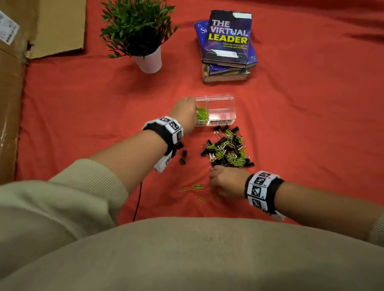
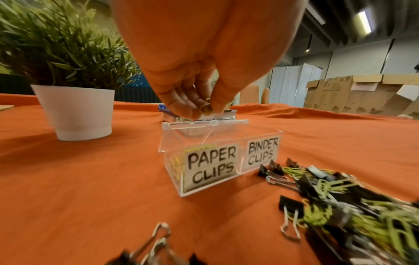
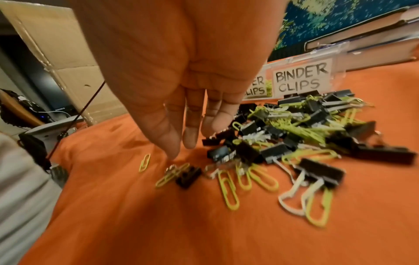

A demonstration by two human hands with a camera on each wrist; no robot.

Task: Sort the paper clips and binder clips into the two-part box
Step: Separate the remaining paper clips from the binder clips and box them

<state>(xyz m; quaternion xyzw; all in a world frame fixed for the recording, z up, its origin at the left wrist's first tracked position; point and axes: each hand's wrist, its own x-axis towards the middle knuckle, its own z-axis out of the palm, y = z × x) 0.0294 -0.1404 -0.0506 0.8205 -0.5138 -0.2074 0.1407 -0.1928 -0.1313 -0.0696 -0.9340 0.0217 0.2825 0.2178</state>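
Observation:
A clear two-part box (image 1: 220,100) stands on the orange cloth, labelled PAPER CLIPS on the left and BINDER CLIPS on the right (image 2: 240,154). Green paper clips (image 1: 200,115) lie in the left part. My left hand (image 1: 190,105) hovers over that part and pinches a paper clip (image 2: 205,107) between thumb and fingers. A mixed pile of black binder clips and green paper clips (image 1: 227,148) lies just in front of the box. My right hand (image 1: 217,181) is at the pile's near edge. Its fingers (image 3: 172,143) point straight down at the cloth and hold nothing.
Loose paper clips (image 1: 193,187) lie left of my right hand, and a few binder clips (image 1: 184,156) sit by my left wrist. A white potted plant (image 1: 150,61) and stacked books (image 1: 226,49) stand behind the box. Cardboard (image 1: 3,87) lines the left edge.

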